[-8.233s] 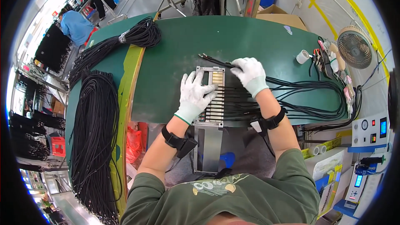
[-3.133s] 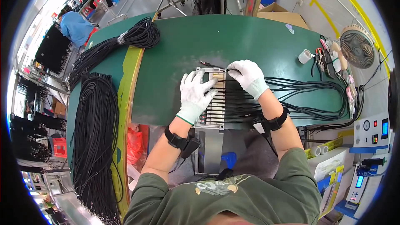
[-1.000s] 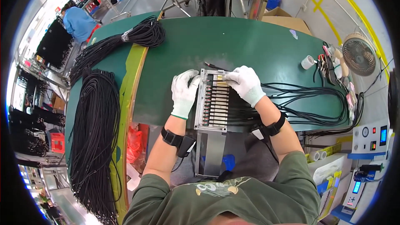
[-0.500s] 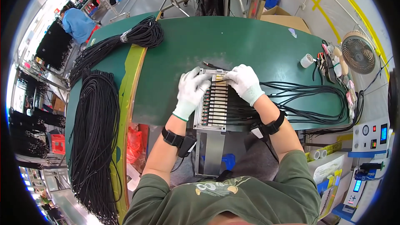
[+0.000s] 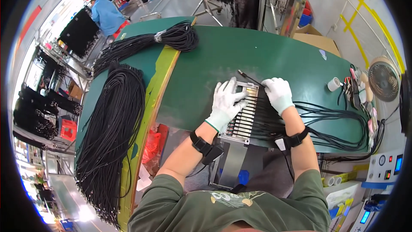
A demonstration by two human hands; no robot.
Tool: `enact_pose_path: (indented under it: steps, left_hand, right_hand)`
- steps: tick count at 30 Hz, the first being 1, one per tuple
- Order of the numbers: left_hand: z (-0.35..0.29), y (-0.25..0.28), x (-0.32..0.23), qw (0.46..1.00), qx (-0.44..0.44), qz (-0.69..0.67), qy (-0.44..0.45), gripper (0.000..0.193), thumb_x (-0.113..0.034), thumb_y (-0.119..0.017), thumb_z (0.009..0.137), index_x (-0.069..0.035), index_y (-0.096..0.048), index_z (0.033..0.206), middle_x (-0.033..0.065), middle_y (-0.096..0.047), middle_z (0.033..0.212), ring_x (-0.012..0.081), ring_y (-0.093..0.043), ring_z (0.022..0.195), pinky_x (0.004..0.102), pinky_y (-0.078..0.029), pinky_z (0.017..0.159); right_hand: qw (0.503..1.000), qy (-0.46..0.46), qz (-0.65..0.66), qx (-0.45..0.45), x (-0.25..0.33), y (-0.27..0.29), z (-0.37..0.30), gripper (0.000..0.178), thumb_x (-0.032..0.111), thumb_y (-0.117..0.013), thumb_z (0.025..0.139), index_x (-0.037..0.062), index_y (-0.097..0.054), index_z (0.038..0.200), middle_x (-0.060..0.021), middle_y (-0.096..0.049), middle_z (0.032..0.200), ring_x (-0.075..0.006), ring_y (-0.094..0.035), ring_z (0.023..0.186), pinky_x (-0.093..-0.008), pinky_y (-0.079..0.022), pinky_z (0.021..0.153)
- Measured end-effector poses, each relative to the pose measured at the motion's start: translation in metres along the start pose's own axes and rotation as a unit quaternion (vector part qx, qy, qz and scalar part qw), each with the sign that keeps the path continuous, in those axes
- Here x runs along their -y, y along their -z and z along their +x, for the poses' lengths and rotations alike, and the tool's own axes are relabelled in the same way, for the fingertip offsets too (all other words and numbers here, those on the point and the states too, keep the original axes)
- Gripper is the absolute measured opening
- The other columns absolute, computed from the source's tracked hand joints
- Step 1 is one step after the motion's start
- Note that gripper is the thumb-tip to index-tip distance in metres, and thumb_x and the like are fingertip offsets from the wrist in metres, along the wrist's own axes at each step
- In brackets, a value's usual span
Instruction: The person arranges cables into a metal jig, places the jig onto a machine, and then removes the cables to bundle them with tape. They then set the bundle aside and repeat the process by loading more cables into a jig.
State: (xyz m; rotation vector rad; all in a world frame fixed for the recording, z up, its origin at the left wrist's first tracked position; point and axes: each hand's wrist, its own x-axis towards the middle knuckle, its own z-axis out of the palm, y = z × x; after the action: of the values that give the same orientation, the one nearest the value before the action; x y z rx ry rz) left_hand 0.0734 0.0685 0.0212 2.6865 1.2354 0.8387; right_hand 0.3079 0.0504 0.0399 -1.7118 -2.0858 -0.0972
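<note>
A metal fixture (image 5: pixel 241 139) with a row of narrow slots lies near the table's front edge, tilted slightly. Black cable ends sit side by side in several slots; the farthest slots look yellowish. My gloved left hand (image 5: pixel 226 103) rests over the fixture's far left side, fingers spread across its edge and upper slots. Just right of the fixture, my gloved right hand (image 5: pixel 278 93) is closed on a black cable (image 5: pixel 252 79), whose connector end points away to the far left. Other black cables (image 5: pixel 268 118) run from the fixture rightward beneath my right hand and wrist.
Looped cables (image 5: pixel 343 120) spread over the green table (image 5: pixel 219 51) at right. Two big black cable bundles (image 5: pixel 113 124) (image 5: pixel 159 38) lie at left, by a yellow-topped strip (image 5: pixel 161 81). A white roll (image 5: pixel 333 84), hand tools and a fan (image 5: pixel 383 79) stand at right.
My right hand has drawn away from the fixture to the right and now has the cable in its fingers. My left hand has spread over the fixture's upper slots. The whole view has shifted.
</note>
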Motion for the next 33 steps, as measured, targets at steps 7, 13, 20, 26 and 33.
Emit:
enact_pose_path:
  steps: [7,13,20,26,33]
  left_hand:
    - [0.004,0.007,0.016,0.874,-0.111,-0.441,0.17,0.028,-0.011,-0.072,0.09,0.005,-0.068,0.113,0.0128,-0.071,0.104,0.0193,-0.068,0.096,0.0278,-0.052,0.088]
    - [-0.004,0.015,0.006,0.865,-0.077,-0.471,0.154,0.023,-0.008,-0.073,0.089,0.002,-0.07,0.109,0.0074,-0.071,0.099,0.0144,-0.067,0.093,0.027,-0.053,0.084]
    - [-0.001,0.029,0.001,0.954,-0.149,-0.259,0.026,0.011,-0.01,-0.075,0.087,-0.001,-0.074,0.094,0.0057,-0.071,0.088,0.0175,-0.067,0.079,0.0296,-0.053,0.076]
    - [0.0,0.027,0.002,0.916,-0.175,-0.306,0.193,0.019,-0.02,-0.078,0.081,-0.003,-0.075,0.089,0.0119,-0.072,0.084,0.0246,-0.069,0.072,0.0323,-0.054,0.071]
    - [0.002,0.018,0.02,0.947,-0.117,-0.22,0.202,0.024,-0.026,-0.073,0.086,-0.003,-0.075,0.096,0.0132,-0.074,0.089,0.0272,-0.069,0.078,0.0339,-0.054,0.074]
  right_hand:
    - [0.975,0.097,0.192,0.06,-0.003,0.034,0.004,0.018,0.012,-0.068,0.082,0.0101,-0.071,0.1,-0.0095,-0.065,0.087,-0.0311,-0.061,0.088,-0.0411,-0.048,0.083]
    - [0.961,0.134,0.224,-0.092,0.049,0.031,0.008,0.019,0.019,-0.072,0.08,0.009,-0.072,0.095,-0.0115,-0.067,0.085,-0.0331,-0.064,0.084,-0.0428,-0.051,0.077]
    - [0.986,0.045,0.156,0.03,0.043,0.031,0.003,0.022,0.024,-0.074,0.079,0.0065,-0.071,0.093,-0.0137,-0.068,0.079,-0.0339,-0.066,0.08,-0.0428,-0.052,0.074]
    - [0.955,-0.033,0.295,-0.004,0.038,0.03,-0.003,0.017,0.022,-0.073,0.08,0.0085,-0.071,0.089,-0.0101,-0.066,0.078,-0.0326,-0.062,0.077,-0.043,-0.048,0.071]
    - [0.992,0.08,0.071,-0.066,0.053,0.025,0.002,0.011,0.021,-0.072,0.082,0.0113,-0.071,0.087,-0.0064,-0.065,0.076,-0.0281,-0.06,0.077,-0.0395,-0.045,0.073]
